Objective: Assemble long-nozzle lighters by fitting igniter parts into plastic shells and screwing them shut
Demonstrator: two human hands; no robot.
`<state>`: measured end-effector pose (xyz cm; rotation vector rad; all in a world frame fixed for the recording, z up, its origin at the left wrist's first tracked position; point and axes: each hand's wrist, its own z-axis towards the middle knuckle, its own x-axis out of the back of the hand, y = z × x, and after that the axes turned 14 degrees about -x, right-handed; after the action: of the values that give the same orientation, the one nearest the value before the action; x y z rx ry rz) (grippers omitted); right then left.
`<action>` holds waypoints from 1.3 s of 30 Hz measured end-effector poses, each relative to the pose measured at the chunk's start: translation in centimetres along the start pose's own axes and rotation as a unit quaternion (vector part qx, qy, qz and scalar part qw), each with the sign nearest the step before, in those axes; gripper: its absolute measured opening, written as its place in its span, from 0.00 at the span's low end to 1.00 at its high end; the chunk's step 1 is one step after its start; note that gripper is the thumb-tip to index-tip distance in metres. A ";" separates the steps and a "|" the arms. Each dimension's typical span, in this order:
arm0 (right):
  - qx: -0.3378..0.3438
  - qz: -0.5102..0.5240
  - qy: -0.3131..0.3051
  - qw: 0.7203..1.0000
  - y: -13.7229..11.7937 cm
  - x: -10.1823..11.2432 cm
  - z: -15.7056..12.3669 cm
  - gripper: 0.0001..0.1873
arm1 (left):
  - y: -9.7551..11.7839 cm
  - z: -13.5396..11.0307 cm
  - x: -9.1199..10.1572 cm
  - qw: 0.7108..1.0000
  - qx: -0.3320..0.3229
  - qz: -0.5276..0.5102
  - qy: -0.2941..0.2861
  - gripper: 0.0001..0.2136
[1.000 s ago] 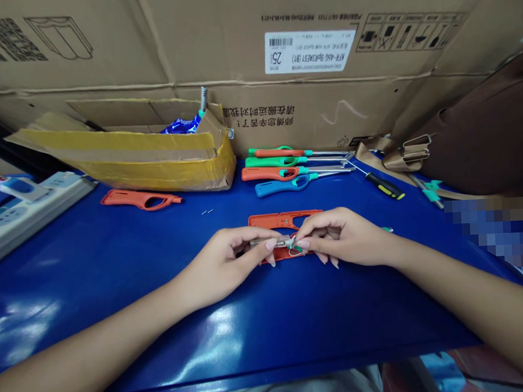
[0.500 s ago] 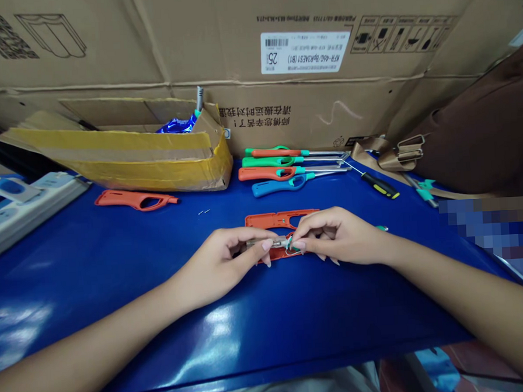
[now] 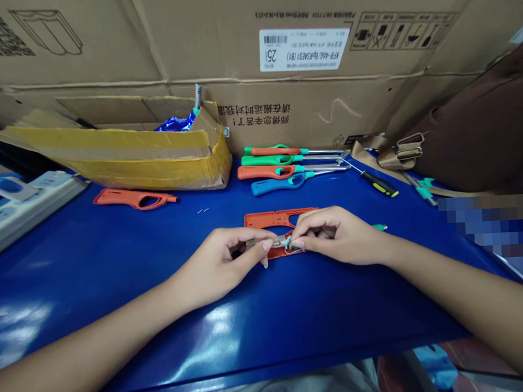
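Note:
My left hand (image 3: 216,265) pinches a clear fuel tank (image 3: 278,243) of a lighter between thumb and fingers. At the tank's right end, my right hand (image 3: 340,236) is closed in a pinch. A thin white wire (image 3: 290,249) and a small teal-green bit show by its fingertips; exactly what it grips is hidden. Below both hands lies an orange lighter shell half (image 3: 278,253), partly covered. Just behind it is a second orange shell half (image 3: 265,220), its inner side up, with its right end behind my right hand.
Several assembled lighters (image 3: 271,171) lie in a stack behind, near a screwdriver (image 3: 378,184). To the left are two small screws (image 3: 203,211), an orange shell piece (image 3: 125,198), a taped cardboard box (image 3: 155,169) and a power strip (image 3: 29,211). A large carton (image 3: 219,52) stands behind.
The hands and the tank stay almost where they were, with only slight finger movement. The whole view has shifted a little.

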<state>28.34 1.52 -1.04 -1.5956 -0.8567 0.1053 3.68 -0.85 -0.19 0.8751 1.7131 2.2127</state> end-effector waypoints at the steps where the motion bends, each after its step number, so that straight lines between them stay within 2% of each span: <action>1: 0.002 -0.002 0.002 1.000 0.0 0.0 0.0 0.13 | 0.0 0.0 0.0 1.000 0.001 0.000 0.000 0.15; 27: -0.026 0.015 0.009 1.000 -0.4 -0.7 -0.3 0.15 | 0.2 -0.4 -0.4 0.999 -0.007 0.045 -0.016 0.18; 34: -0.033 0.051 0.025 0.998 -0.2 -0.6 -0.1 0.15 | 0.3 -0.2 -0.4 1.000 -0.011 -0.003 0.028 0.14; 39: -0.040 0.054 0.043 0.997 -0.1 -0.7 -0.2 0.15 | 0.3 -0.2 -0.4 0.999 0.011 -0.042 0.031 0.13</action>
<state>27.91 0.99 -1.21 -1.7092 -0.7158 0.0787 3.88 -1.32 -0.08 0.7324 1.7700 2.1933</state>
